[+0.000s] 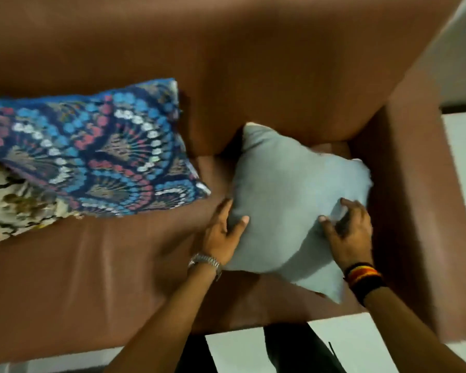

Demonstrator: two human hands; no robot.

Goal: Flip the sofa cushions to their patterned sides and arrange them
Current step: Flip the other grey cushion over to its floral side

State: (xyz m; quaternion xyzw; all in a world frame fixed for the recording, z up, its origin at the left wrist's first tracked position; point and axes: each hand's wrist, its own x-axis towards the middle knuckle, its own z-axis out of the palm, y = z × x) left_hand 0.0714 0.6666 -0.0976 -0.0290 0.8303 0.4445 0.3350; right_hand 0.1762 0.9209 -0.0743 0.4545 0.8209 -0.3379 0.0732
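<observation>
Gripping: you held the grey cushion (288,203) with both hands, plain side up, no pattern showing.
Left hand (222,235): it clamped the cushion's left edge, thumb (241,222) pressed on top and the other fingers curled along and under the side; a metal watch (205,262) sat on that wrist.
Right hand (347,232): it pinched the cushion's near right part, fingers bunched into the fabric so that a fold rose between them; a striped wristband (363,278) circled that wrist.
Grey cushion: it lay at the right end of the sofa (253,63), on the seat, its far corner against the backrest and its right side near the armrest (404,184); its near corner reached toward the seat's front edge.
Blue cushion (97,154): patterned side up, it leaned against the backrest to the left, apart from the grey one.
Cream cushion (14,205): floral, at the left edge of view, it was partly tucked under the blue cushion.
Blur: the picture was soft, so I cannot tell how far your left fingers reached beneath.
</observation>
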